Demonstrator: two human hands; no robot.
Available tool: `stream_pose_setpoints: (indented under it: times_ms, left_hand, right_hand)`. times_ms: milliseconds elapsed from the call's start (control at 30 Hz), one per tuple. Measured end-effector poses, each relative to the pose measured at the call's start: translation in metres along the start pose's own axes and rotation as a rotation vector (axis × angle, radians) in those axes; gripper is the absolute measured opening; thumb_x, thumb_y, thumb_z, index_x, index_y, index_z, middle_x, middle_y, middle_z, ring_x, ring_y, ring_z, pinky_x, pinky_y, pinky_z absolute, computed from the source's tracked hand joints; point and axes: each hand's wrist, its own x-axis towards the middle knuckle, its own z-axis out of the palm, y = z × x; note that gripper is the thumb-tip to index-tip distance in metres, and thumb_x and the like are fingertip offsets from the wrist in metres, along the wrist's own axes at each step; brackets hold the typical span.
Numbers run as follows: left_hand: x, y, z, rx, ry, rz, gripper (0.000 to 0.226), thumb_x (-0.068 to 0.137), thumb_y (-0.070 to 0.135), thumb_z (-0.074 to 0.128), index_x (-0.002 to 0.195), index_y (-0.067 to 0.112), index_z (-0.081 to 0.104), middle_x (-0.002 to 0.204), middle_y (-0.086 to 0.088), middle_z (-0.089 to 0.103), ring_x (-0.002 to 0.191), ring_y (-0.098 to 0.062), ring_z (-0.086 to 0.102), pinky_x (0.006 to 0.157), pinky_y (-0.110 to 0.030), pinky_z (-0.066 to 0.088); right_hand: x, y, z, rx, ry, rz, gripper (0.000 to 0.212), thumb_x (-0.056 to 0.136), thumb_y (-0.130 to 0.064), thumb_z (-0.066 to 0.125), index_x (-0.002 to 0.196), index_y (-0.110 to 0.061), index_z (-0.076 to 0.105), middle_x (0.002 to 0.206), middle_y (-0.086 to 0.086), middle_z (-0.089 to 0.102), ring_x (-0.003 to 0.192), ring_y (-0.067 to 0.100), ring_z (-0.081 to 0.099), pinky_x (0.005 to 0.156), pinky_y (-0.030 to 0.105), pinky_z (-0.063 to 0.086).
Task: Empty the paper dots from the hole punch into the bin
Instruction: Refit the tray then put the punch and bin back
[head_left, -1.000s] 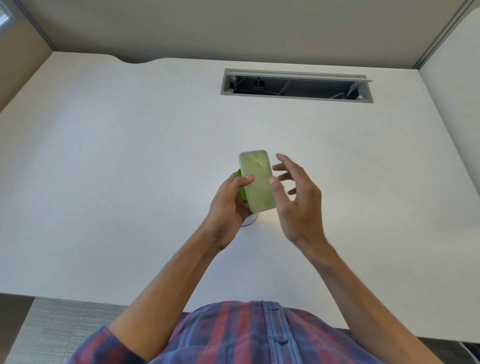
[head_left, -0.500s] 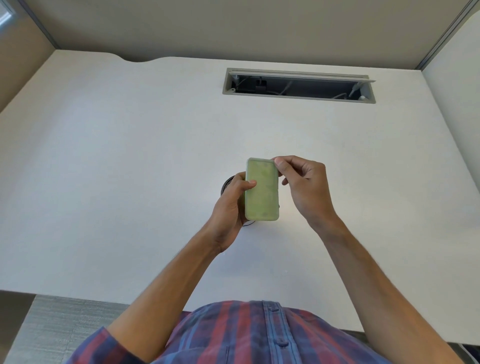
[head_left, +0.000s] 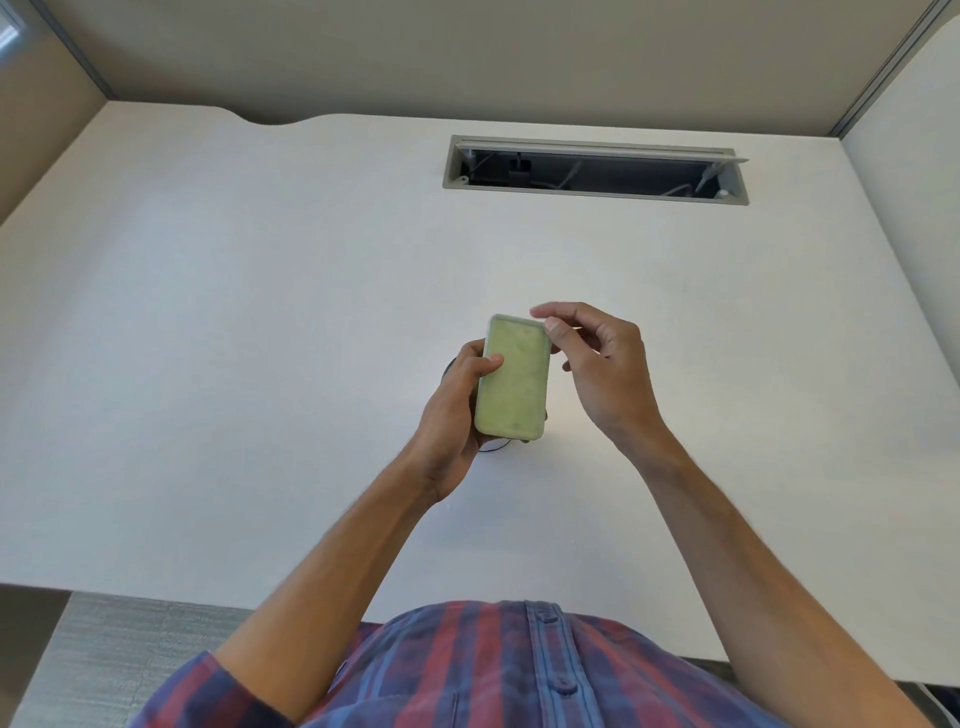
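One white desk (head_left: 260, 312), beige partition walls (head_left: 467, 52).

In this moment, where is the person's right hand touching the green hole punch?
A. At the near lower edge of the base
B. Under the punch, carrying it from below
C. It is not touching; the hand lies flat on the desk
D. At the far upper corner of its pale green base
D: the right hand pinches with thumb and forefinger at the far right corner of the hole punch, while the left hand holds the punch by its side.
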Motion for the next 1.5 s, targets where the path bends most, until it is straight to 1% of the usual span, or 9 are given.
stream_pose_setpoints:
  times_ms: [100, 200, 400, 700, 900, 967, 1167, 1333, 1500]
  left_hand:
    - [-0.001, -0.001, -0.001, 0.035, -0.013, -0.015, 0.042, 0.088, 0.034, 0.052, 0.122, 0.009, 0.053, 0.107, -0.009, 0.064, 0.081, -0.033, 0.068, 0.074, -0.040, 0.048]
    - [-0.003, -0.002, 0.002, 0.073, -0.056, -0.026, 0.033, 0.088, 0.034, 0.053, 0.114, 0.014, 0.055, 0.103, -0.008, 0.066, 0.084, -0.034, 0.066, 0.069, -0.037, 0.053]
    - [-0.004, 0.000, 0.005, 0.053, -0.092, -0.031, 0.042, 0.088, 0.031, 0.054, 0.118, 0.002, 0.052, 0.104, -0.013, 0.065, 0.077, -0.033, 0.068, 0.065, -0.036, 0.056]
    - [-0.002, -0.001, 0.006, 0.046, -0.095, -0.021, 0.036, 0.088, 0.033, 0.053, 0.118, 0.013, 0.056, 0.108, -0.010, 0.065, 0.086, -0.034, 0.064, 0.067, -0.036, 0.055]
    - [0.002, 0.000, 0.004, 0.031, -0.038, 0.042, 0.037, 0.090, 0.036, 0.052, 0.123, 0.018, 0.055, 0.118, -0.009, 0.064, 0.102, -0.033, 0.059, 0.085, -0.043, 0.046]
    - [0.004, 0.002, 0.002, 0.014, -0.027, 0.074, 0.034, 0.090, 0.036, 0.052, 0.122, 0.023, 0.057, 0.115, -0.003, 0.068, 0.101, -0.025, 0.062, 0.082, -0.040, 0.048]
    - [0.009, 0.005, -0.002, -0.017, -0.017, 0.119, 0.033, 0.093, 0.037, 0.049, 0.122, 0.022, 0.054, 0.109, 0.002, 0.074, 0.098, -0.019, 0.069, 0.085, -0.042, 0.052]
    - [0.012, 0.005, -0.001, -0.043, 0.002, 0.134, 0.024, 0.099, 0.036, 0.044, 0.116, 0.021, 0.051, 0.104, -0.002, 0.072, 0.093, -0.024, 0.067, 0.080, -0.041, 0.052]
    - [0.011, 0.005, 0.001, -0.073, 0.018, 0.144, 0.023, 0.100, 0.036, 0.043, 0.116, 0.022, 0.051, 0.100, -0.005, 0.070, 0.085, -0.026, 0.068, 0.062, -0.033, 0.053]
  right_hand:
    - [0.001, -0.003, 0.000, 0.027, -0.075, 0.004, 0.019, 0.097, -0.018, 0.057, 0.101, -0.023, 0.075, 0.100, -0.013, 0.071, 0.085, -0.004, 0.060, 0.076, 0.013, 0.045]
    - [0.002, -0.006, 0.001, 0.066, -0.170, 0.010, 0.018, 0.096, -0.019, 0.060, 0.092, -0.020, 0.077, 0.102, -0.006, 0.074, 0.098, 0.007, 0.063, 0.084, 0.019, 0.045]
    - [0.006, -0.012, -0.003, 0.102, -0.250, 0.004, 0.020, 0.095, -0.017, 0.062, 0.082, -0.021, 0.075, 0.093, -0.006, 0.074, 0.092, 0.007, 0.065, 0.082, 0.019, 0.047]
    - [0.006, -0.010, -0.003, 0.064, -0.226, 0.013, 0.018, 0.096, -0.019, 0.061, 0.087, -0.016, 0.076, 0.097, -0.001, 0.075, 0.091, 0.007, 0.064, 0.079, 0.017, 0.049]
    - [-0.003, -0.005, 0.002, 0.073, 0.009, -0.008, 0.007, 0.091, -0.029, 0.068, 0.091, -0.027, 0.074, 0.095, -0.012, 0.074, 0.089, 0.004, 0.065, 0.071, 0.021, 0.048]
    - [-0.010, -0.001, 0.001, 0.061, 0.055, -0.017, 0.003, 0.089, -0.031, 0.070, 0.091, -0.030, 0.072, 0.094, -0.008, 0.073, 0.085, 0.004, 0.064, 0.067, 0.021, 0.048]
    - [-0.026, 0.007, -0.002, 0.093, -0.032, 0.015, 0.009, 0.088, -0.023, 0.071, 0.087, -0.032, 0.073, 0.074, -0.007, 0.069, 0.066, 0.007, 0.059, 0.064, 0.018, 0.046]
    - [-0.037, 0.006, 0.000, 0.136, -0.129, 0.041, 0.013, 0.090, -0.013, 0.069, 0.097, -0.024, 0.071, 0.062, -0.010, 0.066, 0.061, 0.006, 0.062, 0.060, 0.013, 0.044]
    - [-0.044, 0.007, 0.000, 0.202, -0.185, 0.093, 0.020, 0.093, -0.009, 0.064, 0.104, -0.025, 0.070, 0.069, -0.002, 0.075, 0.068, 0.014, 0.070, 0.058, 0.023, 0.051]
